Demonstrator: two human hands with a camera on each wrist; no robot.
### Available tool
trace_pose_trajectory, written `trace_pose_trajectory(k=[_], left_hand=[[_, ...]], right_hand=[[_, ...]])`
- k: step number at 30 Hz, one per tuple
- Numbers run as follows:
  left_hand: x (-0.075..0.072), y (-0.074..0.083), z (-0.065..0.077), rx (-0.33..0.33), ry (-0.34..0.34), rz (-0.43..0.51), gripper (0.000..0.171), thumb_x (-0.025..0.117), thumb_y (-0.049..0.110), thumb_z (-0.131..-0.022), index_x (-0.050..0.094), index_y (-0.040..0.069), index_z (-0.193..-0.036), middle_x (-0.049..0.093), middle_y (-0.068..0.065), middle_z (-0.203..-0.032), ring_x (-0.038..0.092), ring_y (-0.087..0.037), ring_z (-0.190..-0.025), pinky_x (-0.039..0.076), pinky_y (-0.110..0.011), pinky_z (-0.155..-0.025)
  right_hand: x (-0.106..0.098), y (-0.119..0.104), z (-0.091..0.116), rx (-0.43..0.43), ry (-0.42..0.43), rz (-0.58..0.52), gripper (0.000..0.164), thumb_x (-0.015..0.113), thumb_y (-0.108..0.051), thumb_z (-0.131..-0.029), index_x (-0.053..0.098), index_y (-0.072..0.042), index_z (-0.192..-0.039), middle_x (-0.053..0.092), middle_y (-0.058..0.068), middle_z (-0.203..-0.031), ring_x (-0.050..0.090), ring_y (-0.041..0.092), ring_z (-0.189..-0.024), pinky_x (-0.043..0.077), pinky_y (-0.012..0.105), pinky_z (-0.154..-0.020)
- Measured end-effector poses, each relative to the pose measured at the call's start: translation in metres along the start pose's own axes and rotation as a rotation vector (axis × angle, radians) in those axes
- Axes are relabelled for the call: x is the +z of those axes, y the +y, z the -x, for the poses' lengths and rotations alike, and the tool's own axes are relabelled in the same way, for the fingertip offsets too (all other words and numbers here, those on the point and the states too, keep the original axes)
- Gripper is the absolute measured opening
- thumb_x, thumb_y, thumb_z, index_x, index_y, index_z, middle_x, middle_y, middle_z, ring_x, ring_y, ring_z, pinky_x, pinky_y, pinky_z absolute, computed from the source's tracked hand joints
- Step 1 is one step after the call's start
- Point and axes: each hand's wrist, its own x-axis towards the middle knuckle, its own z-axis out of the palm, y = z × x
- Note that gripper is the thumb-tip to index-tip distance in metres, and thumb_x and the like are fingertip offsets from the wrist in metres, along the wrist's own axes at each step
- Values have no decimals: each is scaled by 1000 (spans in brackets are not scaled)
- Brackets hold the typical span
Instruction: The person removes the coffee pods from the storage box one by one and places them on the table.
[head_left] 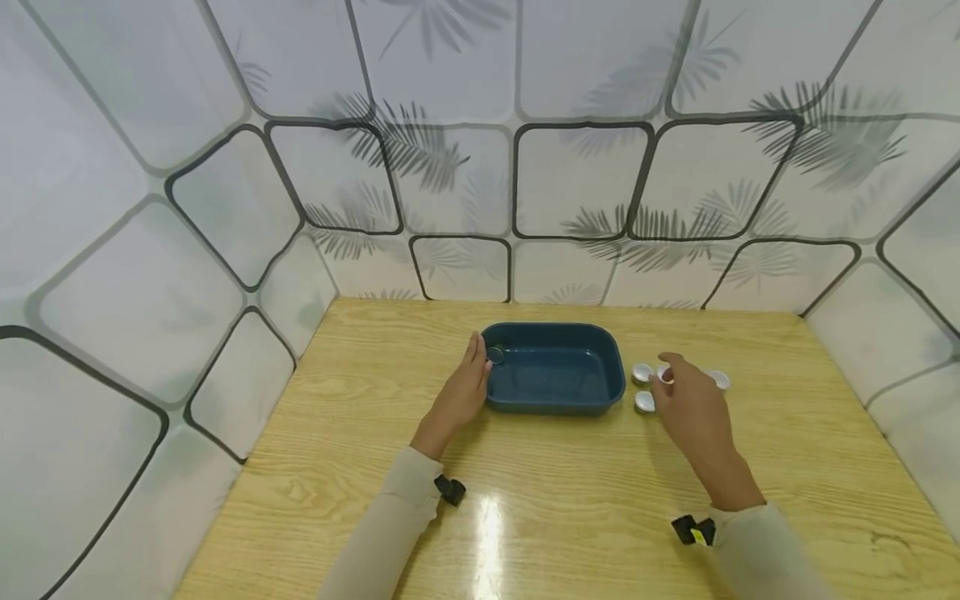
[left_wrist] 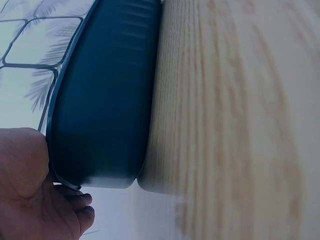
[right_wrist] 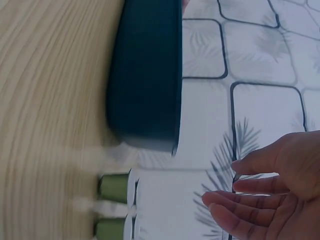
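Note:
A dark blue rectangular tub stands on the wooden table. My left hand rests against its left end, with fairly straight fingers along the wall. Inside the tub, beside that hand, lies a small round pod. My right hand hovers over several small pods to the right of the tub and partly covers them. Green sides and pale lids show on a pod in the right wrist view. There, the right hand's fingers are slightly bent, thumb apart, with nothing between them.
The light wooden table ends at a patterned wall covering with dark outlines and leaf prints, close behind the tub. More of the same covering rises along the left side. Both forearms reach in from the front edge.

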Motion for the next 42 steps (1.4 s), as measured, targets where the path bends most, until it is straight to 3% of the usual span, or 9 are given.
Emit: trace_pose_trajectory(k=[10,15,19,23,30,38,42], left_hand=[[-3,3,2,2,11,0,56,32,18,-113,11,-10,-158,1,-23,-167,16,-34,-153,26,-45,-121],[-3,1,3,-1,13,7,56,32,17,-113,12,-11,-157,3,-24,-167,16,-34,-153,26,-46,-121],[-1,-1,2,-2,14,1,56,32,18,-114,11,-10,-158,3,-24,-167,15,-33,-153,25,-45,-121],[-1,-3,1,-2,17,-5,57,33,18,-113,11,-8,-158,3,-22,-167,16,-32,-153,25,-44,-121],[-3,-1,1,18,32,-15,56,34,18,-113,14,-11,-157,5,-25,-167,18,-35,-152,26,-45,-120],[-2,1,0,19,35,-24,56,35,17,-113,15,-12,-157,6,-25,-167,19,-35,-152,28,-45,-120],[-1,1,0,15,34,-26,56,35,17,-113,15,-11,-157,5,-24,-167,20,-35,-151,29,-45,-119]], right_hand=[[22,-39,-18,-115,-42,-31,38,66,-14,-99,61,7,-131,69,17,-93,68,26,-71,53,39,-55],[36,-56,-25,-167,-116,-47,36,69,-13,-98,63,5,-128,67,12,-90,62,19,-68,51,35,-55],[47,-68,-33,-192,-169,-30,36,71,-16,-97,64,2,-128,67,10,-94,59,17,-69,52,36,-60],[56,-78,-41,-222,-190,-15,37,71,-19,-98,65,-1,-129,70,13,-105,64,22,-81,55,40,-68],[64,-89,-53,-273,-239,-7,39,69,-21,-99,64,-2,-133,66,17,-128,68,31,-105,57,48,-85],[81,-86,-64,-287,-316,-46,41,70,-20,-98,64,-3,-135,67,16,-127,67,30,-104,56,48,-82],[89,-86,-67,-300,-329,-16,42,72,-19,-97,63,-4,-136,66,16,-129,66,32,-110,55,50,-89]])
